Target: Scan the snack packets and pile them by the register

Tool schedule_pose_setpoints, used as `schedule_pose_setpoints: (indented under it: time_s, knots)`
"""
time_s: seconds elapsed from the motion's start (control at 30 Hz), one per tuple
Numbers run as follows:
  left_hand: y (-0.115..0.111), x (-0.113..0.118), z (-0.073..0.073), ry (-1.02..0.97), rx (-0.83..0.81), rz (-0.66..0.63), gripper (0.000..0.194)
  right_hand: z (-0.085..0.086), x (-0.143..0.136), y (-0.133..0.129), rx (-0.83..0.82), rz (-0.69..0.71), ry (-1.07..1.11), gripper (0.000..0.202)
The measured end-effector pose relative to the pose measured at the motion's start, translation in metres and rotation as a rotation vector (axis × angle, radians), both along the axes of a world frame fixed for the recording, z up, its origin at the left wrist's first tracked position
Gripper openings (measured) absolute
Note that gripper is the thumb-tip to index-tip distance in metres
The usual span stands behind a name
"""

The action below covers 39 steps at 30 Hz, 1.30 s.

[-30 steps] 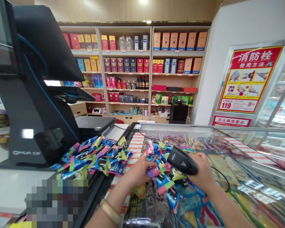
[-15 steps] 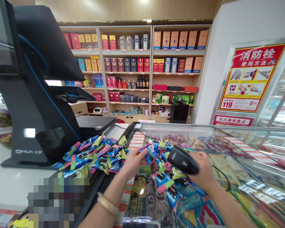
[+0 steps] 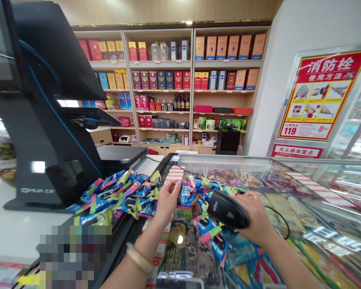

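Between its thumb and fingers my left hand [image 3: 168, 199] pinches a small blue snack packet [image 3: 185, 195], whose white barcode label faces up. My right hand [image 3: 256, 214] is wrapped round a black barcode scanner [image 3: 228, 209], its head pointing left toward that packet. Under and around the scanner, a loose heap of blue, pink and green packets [image 3: 209, 230] lies on the glass top of the freezer [image 3: 252, 162]. A second pile of similar packets [image 3: 132, 192] sits to the left of my left hand, beside the register stand.
A dark register with a screen [image 3: 57, 52] stands at the left, next to a flat grey scale [image 3: 120, 154]. The scanner's cable [image 3: 284, 218] curls past my right hand. Shelves [image 3: 162, 92] with boxes and bottles stand behind the counter.
My left hand has lifted the blue packet away from the heap, slightly left, and its barcode now shows. The scanner in my right hand has shifted slightly left and down.
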<state>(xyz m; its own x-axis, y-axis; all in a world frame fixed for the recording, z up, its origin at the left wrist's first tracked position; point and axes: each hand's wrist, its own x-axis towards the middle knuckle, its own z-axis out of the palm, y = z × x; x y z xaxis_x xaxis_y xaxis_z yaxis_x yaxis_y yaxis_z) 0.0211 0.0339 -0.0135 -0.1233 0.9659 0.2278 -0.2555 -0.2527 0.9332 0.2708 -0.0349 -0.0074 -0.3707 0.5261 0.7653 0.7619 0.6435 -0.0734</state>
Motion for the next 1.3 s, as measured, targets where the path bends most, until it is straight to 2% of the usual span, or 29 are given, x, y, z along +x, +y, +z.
schedule_pose_setpoints:
  time_s: [0.23, 0.6, 0.67, 0.87, 1.03, 1.13, 1.3]
  knots:
    - [-0.002, 0.002, 0.000, 0.207, 0.082, 0.004, 0.035, -0.003, 0.001, 0.001, -0.079, -0.031, -0.020, 0.017]
    - [0.001, 0.000, -0.005, 0.345, 0.132, 0.042, 0.027, -0.005, 0.002, 0.001, -0.097, -0.052, -0.031, 0.020]
    - [0.003, -0.005, -0.006, 0.427, 0.164, 0.112, 0.026, -0.006, 0.003, 0.002, -0.105, -0.065, -0.029, 0.021]
    - [0.014, -0.037, -0.003, 0.853, 0.273, 0.533, 0.021, -0.011, 0.012, 0.008, -0.062, -0.063, -0.068, 0.024]
    - [0.014, -0.050, 0.000, 1.273, 0.164, 0.787, 0.022, -0.009, 0.012, 0.009, -0.033, -0.052, -0.071, 0.020]
    - [0.011, -0.049, -0.002, 1.388, 0.150, 0.824, 0.030, -0.009, 0.011, 0.009, -0.038, -0.065, -0.062, 0.019]
    - [0.011, -0.045, -0.004, 1.404, 0.192, 0.747, 0.033, -0.010, 0.013, 0.009, -0.061, -0.069, -0.056, 0.022]
